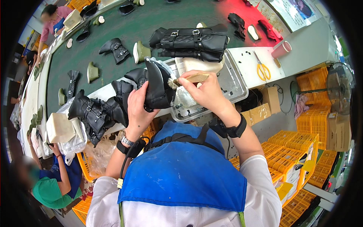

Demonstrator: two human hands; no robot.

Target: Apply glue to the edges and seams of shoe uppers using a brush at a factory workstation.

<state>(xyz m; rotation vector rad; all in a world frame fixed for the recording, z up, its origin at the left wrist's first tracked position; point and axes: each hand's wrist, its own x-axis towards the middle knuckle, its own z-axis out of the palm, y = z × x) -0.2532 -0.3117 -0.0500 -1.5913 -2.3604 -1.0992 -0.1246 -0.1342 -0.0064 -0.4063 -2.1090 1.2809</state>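
The boot (159, 87) is up off the tabletop (242, 62) in the left hand (137, 104), its long axis running roughly away from the person and leaning a little left at the far end. That hand is partly curled, thumb laid along the near black side and the other fingers mostly out of sight beneath. The right hand (204, 90) is closed in a pinch on the brush (197, 78), thumb and fingertips round the flat wooden handle. The brush lies across the boot's axis: its pale bristles point left and sit right at the boot's right edge (whether they press on it or just meet it, I cannot tell), while the handle's end points right. So the right hand is on the boot's open right side and the left hand on its near left. Just beyond and right of both is the metal tray (242, 90), with dark scraps and a whitish smear in it and a pale block (206, 66) across its far part, next to a stack of tall boots (194, 42). At lower left an orange crate (86, 171) holds crumpled clear plastic (100, 155); at right, another crate (311, 163) holds white, flat-looking pieces (294, 181), hard to make out
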